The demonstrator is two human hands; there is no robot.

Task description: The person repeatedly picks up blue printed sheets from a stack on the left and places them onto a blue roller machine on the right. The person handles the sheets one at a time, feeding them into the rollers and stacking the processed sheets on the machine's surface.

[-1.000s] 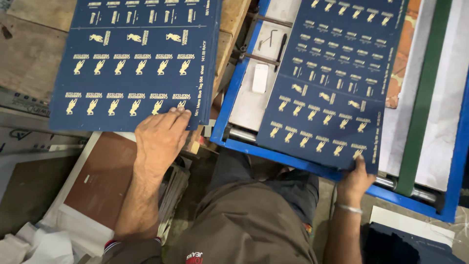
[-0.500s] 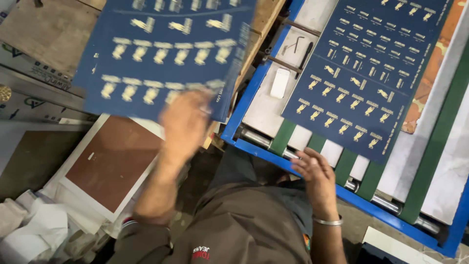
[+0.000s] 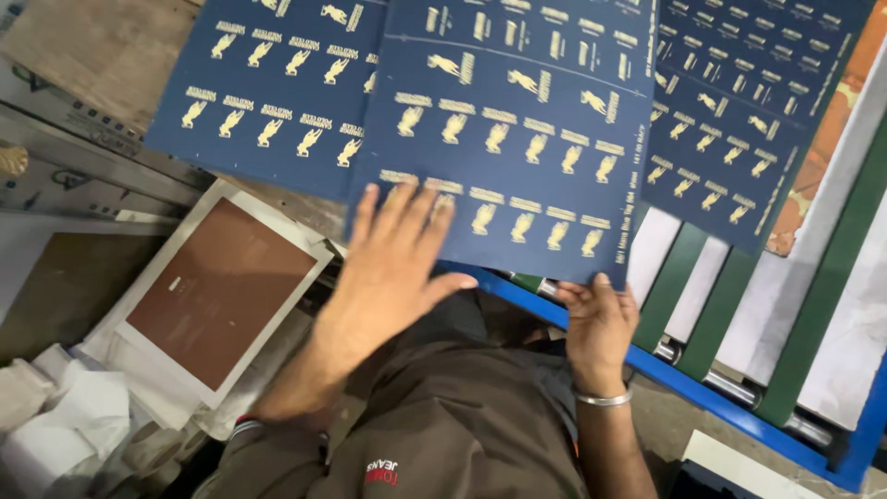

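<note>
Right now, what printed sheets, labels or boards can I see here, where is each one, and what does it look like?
Middle printed sheet: dark blue rectangle with rows of gold figures, left hand flat on it, right hand at its lower edge.
Left printed sheet: same blue and gold, lying on the wooden surface.
Right printed sheet: same kind, over the blue-framed machine bed.
Brown board: white-bordered rectangle, lower left.

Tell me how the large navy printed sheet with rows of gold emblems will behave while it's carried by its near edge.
The navy printed sheet with gold emblems looks fairly stiff: it stays flat, held only by the right hand at its near edge. Probably light, since the left hand merely lies flat on it. Its smooth face may slip.
</note>
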